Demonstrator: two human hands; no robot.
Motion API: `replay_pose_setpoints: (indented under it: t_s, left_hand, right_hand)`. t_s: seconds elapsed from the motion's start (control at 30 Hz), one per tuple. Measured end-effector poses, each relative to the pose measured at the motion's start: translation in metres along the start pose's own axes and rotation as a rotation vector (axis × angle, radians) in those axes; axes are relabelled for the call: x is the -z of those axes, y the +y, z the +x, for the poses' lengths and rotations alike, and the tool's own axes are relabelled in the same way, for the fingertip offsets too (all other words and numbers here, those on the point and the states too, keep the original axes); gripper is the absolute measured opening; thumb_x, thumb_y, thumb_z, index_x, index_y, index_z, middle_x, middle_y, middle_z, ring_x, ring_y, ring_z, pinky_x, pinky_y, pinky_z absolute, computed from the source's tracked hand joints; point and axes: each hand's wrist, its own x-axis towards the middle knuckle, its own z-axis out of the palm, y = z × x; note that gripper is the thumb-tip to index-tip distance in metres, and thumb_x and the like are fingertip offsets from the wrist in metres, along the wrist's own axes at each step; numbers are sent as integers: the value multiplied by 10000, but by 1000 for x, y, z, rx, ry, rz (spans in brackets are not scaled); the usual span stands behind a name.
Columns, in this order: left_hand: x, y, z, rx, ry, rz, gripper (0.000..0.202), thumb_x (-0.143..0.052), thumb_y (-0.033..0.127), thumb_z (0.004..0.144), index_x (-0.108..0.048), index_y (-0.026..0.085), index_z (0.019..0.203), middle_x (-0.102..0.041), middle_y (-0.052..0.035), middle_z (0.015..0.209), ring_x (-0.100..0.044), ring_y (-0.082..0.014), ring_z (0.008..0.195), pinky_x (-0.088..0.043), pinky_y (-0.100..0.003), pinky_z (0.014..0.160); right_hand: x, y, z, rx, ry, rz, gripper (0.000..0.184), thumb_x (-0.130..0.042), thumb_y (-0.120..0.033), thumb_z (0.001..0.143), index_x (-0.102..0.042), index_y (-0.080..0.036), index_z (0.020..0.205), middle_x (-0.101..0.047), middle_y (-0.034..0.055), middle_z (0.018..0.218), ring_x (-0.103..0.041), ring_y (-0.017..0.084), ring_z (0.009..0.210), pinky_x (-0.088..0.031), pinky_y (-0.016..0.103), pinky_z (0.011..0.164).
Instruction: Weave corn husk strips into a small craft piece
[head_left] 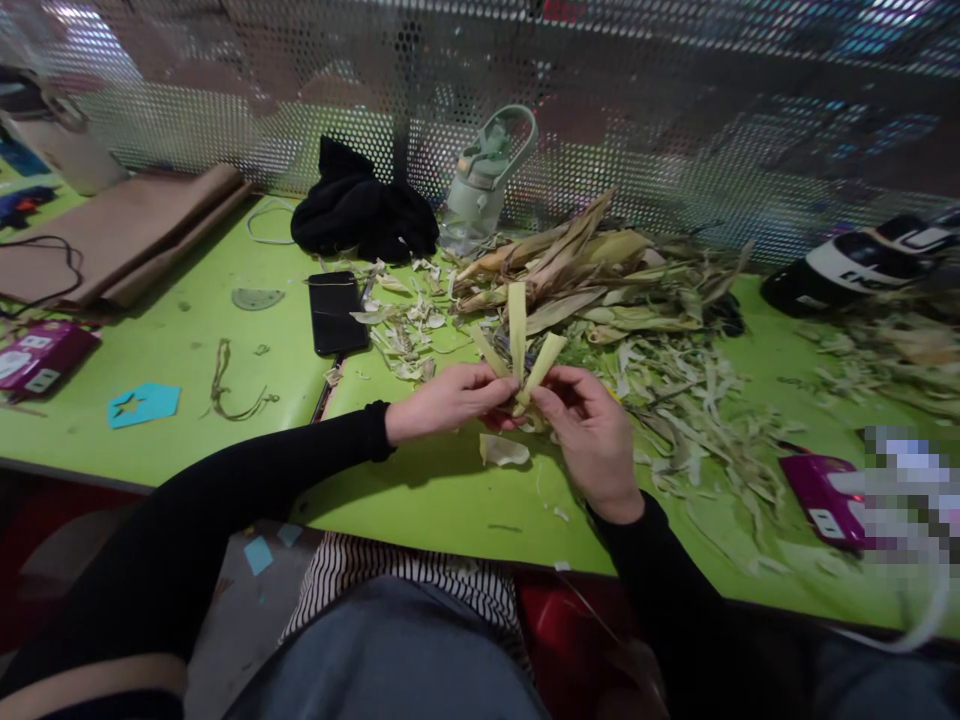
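Observation:
My left hand (448, 398) and my right hand (592, 432) meet above the green table (187, 350), both pinched on a small bundle of yellow-green corn husk strips (519, 345) that fan upward between the fingertips. A loose husk scrap (502, 450) lies on the table just below my hands. Beyond them a pile of whole corn husks (585, 265) lies spread out, with torn husk scraps (675, 400) scattered to the right.
A black phone (337, 312) lies left of the pile, a black cloth (360, 212) and a pale green bottle (487, 170) behind it by the perforated metal wall. Brown paper (120, 235), magenta boxes (37, 355) (821, 495) and a blue cutout (144, 404) sit at the sides.

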Motion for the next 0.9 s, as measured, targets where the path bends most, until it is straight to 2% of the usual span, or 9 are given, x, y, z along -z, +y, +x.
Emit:
replay_pose_setpoints:
  t_s: [0.1, 0.2, 0.4, 0.53, 0.6, 0.7, 0.77, 0.83, 0.9]
  left_hand:
    - [1, -3, 3, 41, -39, -12, 288, -505, 263, 991, -609, 93, 782, -699, -18, 723, -666, -75, 664, -535, -250, 734]
    - [4, -6, 5, 44, -49, -32, 290, -514, 290, 990, -626, 87, 815, -707, -30, 756, -677, -83, 707, -545, -274, 790]
    - [4, -7, 5, 17, -41, -17, 314, -527, 320, 986, -663, 75, 844, -727, -53, 806, -674, -84, 715, -557, -301, 842]
    - [5, -6, 4, -51, -70, 46, 273, -521, 272, 988, -686, 71, 908, -728, -56, 833, -670, -77, 713, -560, -265, 806]
    - [6, -6, 4, -84, -76, 100, 247, -522, 267, 986, -683, 81, 968, -727, -47, 834, -666, -75, 706, -555, -238, 764]
    - [6, -5, 4, -46, -93, 251, 272, -495, 298, 996, -659, 86, 953, -725, -48, 822, -663, -84, 690, -549, -231, 715]
    - [5, -4, 3, -34, -113, 391, 264, -482, 289, 996, -638, 96, 907, -721, -45, 819, -661, -88, 682, -539, -228, 699]
    - [3, -2, 2, -75, -122, 563, 230, -470, 245, 991, -623, 112, 882, -713, -33, 808, -650, -86, 675, -513, -214, 681]
    - [2, -1, 0, -128, -123, 739, 204, -457, 193, 979, -619, 124, 875, -702, -18, 785, -623, -80, 653, -472, -198, 648]
  right_hand:
    - [0, -2, 0, 12, 10, 6, 178, -728, -384, 848, -657, -232, 907, -679, -1, 835, -654, 136, 697, -572, 266, 617]
    - [-1, -2, -2, -1, 52, 25, 162, -726, -359, 848, -634, -232, 888, -671, -8, 800, -639, 127, 678, -562, 256, 622]
    - [-2, 0, -3, -140, 83, 109, 154, -689, -355, 871, -605, -230, 907, -671, 0, 827, -623, 126, 680, -540, 253, 609]
    - [0, 7, -1, -228, 54, 183, 166, -666, -385, 873, -608, -235, 916, -650, -11, 834, -599, 119, 664, -511, 238, 569]
    - [2, 10, 0, -236, 34, 147, 192, -662, -394, 869, -614, -240, 972, -644, -9, 843, -596, 127, 667, -515, 252, 572]
    - [6, 9, 1, -85, 67, -87, 372, -698, -359, 837, -597, -253, 1178, -675, 53, 1086, -658, 199, 903, -568, 349, 751]
    - [9, 5, 2, 83, 69, -314, 381, -674, -333, 856, -615, -256, 1225, -653, 91, 1251, -628, 257, 1109, -538, 442, 919]
    - [10, 1, 2, 213, 22, -482, 243, -615, -332, 909, -687, -254, 1128, -681, 92, 1241, -603, 282, 1170, -495, 499, 989]
    - [9, -2, 2, 295, -14, -544, 171, -587, -334, 941, -724, -258, 1010, -734, 76, 1134, -615, 284, 1143, -490, 515, 986]
